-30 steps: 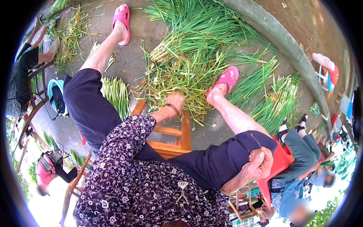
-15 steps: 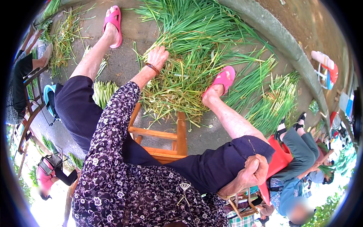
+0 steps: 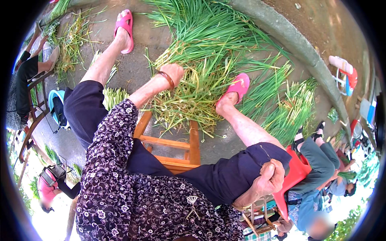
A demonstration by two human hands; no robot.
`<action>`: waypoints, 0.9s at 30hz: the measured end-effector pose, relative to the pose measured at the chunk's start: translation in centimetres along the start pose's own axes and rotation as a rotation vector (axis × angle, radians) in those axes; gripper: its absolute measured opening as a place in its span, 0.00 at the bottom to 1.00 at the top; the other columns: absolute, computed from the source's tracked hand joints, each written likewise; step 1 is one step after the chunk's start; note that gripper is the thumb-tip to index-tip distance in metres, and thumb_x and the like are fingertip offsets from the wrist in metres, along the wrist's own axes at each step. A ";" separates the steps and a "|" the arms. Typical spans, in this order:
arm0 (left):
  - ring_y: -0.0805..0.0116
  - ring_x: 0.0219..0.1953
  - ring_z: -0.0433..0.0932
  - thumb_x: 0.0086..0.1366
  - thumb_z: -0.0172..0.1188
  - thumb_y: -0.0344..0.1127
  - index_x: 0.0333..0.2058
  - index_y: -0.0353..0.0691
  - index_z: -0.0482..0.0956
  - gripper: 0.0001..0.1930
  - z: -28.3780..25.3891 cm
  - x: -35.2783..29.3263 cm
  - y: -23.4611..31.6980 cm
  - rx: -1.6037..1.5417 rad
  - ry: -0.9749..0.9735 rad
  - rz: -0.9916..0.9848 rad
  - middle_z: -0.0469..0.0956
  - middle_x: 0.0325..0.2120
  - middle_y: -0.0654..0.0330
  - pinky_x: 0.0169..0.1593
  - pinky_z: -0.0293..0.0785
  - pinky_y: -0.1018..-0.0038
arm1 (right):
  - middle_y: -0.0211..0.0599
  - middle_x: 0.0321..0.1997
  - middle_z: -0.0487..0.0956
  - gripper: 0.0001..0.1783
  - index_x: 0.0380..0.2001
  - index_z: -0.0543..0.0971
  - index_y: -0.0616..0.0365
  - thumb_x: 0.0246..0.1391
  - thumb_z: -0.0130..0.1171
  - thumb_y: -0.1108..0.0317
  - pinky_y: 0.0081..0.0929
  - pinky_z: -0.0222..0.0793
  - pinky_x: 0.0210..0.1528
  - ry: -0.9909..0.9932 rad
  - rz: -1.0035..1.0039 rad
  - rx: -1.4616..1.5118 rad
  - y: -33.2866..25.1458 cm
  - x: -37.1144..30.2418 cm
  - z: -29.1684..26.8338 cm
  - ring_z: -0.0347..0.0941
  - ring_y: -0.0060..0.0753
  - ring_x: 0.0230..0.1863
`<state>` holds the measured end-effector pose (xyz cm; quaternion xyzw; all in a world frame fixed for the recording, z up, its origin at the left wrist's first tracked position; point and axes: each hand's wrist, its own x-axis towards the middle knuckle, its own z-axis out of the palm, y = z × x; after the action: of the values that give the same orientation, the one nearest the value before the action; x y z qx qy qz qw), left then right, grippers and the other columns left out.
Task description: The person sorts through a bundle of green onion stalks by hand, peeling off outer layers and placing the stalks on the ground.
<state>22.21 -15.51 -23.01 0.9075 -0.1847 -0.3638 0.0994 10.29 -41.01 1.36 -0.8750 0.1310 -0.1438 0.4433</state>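
My left hand (image 3: 173,75), with a brown bangle at its wrist, is curled at the near edge of a heap of long green leafy stalks (image 3: 217,36). Its fingertips are hidden, so what they grip cannot be made out. Below it lies a tangle of yellowed, withered leaves (image 3: 181,104). Over my right knee, my right hand (image 3: 271,176) is closed with the thumb up. A thin dry strand (image 3: 265,152) sticks out from its fingers.
A wooden stool (image 3: 193,140) stands between my legs. Trimmed pale-ended bundles (image 3: 295,100) lie right. A red plastic chair (image 3: 295,176) and a seated person (image 3: 319,156) are at my right. A blue basin (image 3: 54,98) stands left; a kerb (image 3: 297,40) curves behind.
My left hand has moved right and slightly nearer, from the base of the green stalks toward the withered leaves. My right hand stays by my knee with the strand.
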 end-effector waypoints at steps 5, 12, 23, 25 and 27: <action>0.67 0.16 0.74 0.48 0.52 0.32 0.21 0.40 0.77 0.05 -7.0 -2.1 -0.6 -0.344 -0.054 0.239 0.74 0.11 0.62 0.25 0.70 0.72 | 0.36 0.15 0.68 0.06 0.28 0.72 0.68 0.47 0.50 0.76 0.13 0.47 0.12 -0.051 0.010 0.041 2.0 0.0 0.1 0.56 0.16 0.11; 0.78 0.14 0.68 0.57 0.50 0.35 0.28 0.37 0.75 0.09 -13.9 -3.0 -3.6 -0.920 0.022 0.099 0.72 0.13 0.65 0.19 0.65 0.81 | 0.37 0.17 0.70 0.05 0.27 0.72 0.68 0.46 0.50 0.76 0.12 0.49 0.12 -0.013 -0.001 -0.024 0.9 -0.4 -0.1 0.58 0.15 0.12; 0.79 0.16 0.70 0.59 0.47 0.31 0.38 0.37 0.70 0.09 -6.4 2.4 -8.1 -1.207 0.371 -0.157 0.75 0.20 0.62 0.19 0.66 0.84 | 0.37 0.18 0.71 0.05 0.27 0.72 0.67 0.46 0.50 0.76 0.12 0.50 0.13 0.013 0.048 -0.130 -0.7 0.0 0.6 0.58 0.15 0.12; 0.77 0.16 0.71 0.55 0.49 0.29 0.32 0.36 0.73 0.07 -0.2 4.6 -9.8 -1.095 0.348 -0.371 0.76 0.19 0.61 0.20 0.68 0.80 | 0.37 0.17 0.70 0.05 0.26 0.72 0.67 0.45 0.50 0.76 0.13 0.50 0.13 0.016 0.041 -0.144 -0.5 -0.3 0.4 0.58 0.16 0.12; 0.69 0.19 0.74 0.51 0.51 0.30 0.26 0.34 0.74 0.06 4.5 5.1 -11.6 -0.660 0.380 -0.440 0.76 0.20 0.55 0.26 0.71 0.74 | 0.37 0.17 0.69 0.04 0.26 0.72 0.67 0.45 0.50 0.76 0.13 0.50 0.13 -0.025 0.026 -0.147 -0.7 0.1 0.5 0.57 0.16 0.12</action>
<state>25.48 -7.21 -33.09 0.8957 0.1606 -0.2423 0.3365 10.61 -40.24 1.64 -0.9052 0.1471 -0.1172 0.3812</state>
